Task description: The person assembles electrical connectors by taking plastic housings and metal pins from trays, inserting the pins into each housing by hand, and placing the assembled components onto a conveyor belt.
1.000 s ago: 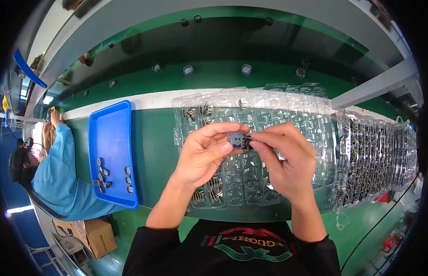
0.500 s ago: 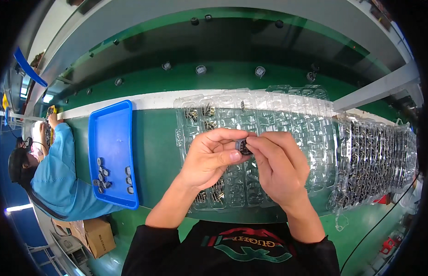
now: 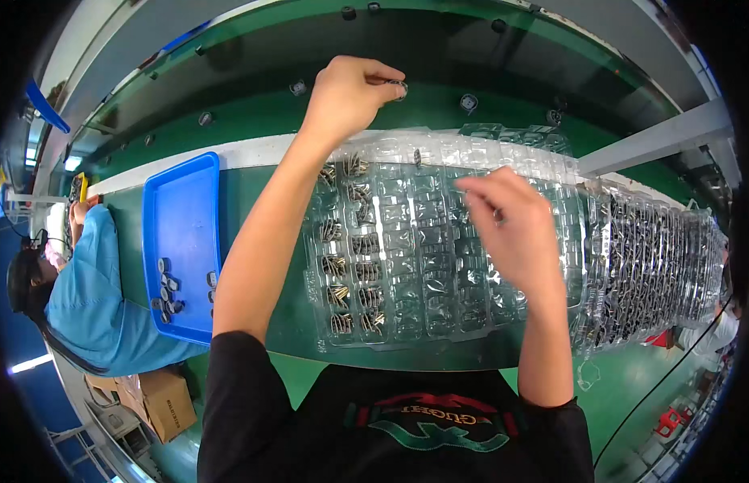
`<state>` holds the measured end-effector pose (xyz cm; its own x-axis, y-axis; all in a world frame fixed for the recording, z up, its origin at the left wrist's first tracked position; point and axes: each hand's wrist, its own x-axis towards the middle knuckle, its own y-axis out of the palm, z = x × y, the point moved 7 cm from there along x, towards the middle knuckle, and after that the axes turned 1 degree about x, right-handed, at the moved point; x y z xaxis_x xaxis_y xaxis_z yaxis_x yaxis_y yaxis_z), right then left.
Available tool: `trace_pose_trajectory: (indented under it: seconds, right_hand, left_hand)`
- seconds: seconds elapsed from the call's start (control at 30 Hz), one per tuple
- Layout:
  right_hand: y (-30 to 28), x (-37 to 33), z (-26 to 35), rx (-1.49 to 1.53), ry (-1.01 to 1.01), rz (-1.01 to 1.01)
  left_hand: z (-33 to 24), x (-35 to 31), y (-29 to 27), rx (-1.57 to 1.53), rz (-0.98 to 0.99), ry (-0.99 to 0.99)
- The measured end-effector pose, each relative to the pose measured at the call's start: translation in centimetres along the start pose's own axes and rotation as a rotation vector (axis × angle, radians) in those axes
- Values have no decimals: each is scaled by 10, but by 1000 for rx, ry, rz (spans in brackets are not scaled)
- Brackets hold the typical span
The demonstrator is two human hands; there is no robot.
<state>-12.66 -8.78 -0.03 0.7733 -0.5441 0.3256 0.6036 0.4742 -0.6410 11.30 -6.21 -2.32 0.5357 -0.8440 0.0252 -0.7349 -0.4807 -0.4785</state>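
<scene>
The left hand point(image 3: 346, 92) pinches a small dark metal part point(image 3: 396, 84) at its fingertips, reached far out over the green belt point(image 3: 230, 113). The clear blister tray point(image 3: 407, 249) lies below and nearer the body, where the right hand point(image 3: 503, 229) hovers loosely curled; whether it holds anything is unclear.

A long green counter point(image 3: 254, 173) curves under a grey metal shelf point(image 3: 439, 24). A white strip point(image 3: 173, 165) edges it. Left, a seated person in a blue shirt point(image 3: 85, 298); cardboard boxes point(image 3: 161, 398) stand on the floor.
</scene>
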Motion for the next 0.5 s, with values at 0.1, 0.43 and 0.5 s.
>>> trace_pose_trajectory:
  seconds: [0.1,0.43,0.5]
  right_hand:
    - [28,7,10,-69,-60,-23]
    - [80,42,-19,-422,113,-8]
    - [76,47,-21,-403,156,5]
  left_hand:
    - [18,40,6,365,-16,6]
    - [36,74,59,613,65,231]
    - [34,81,62,624,181,218]
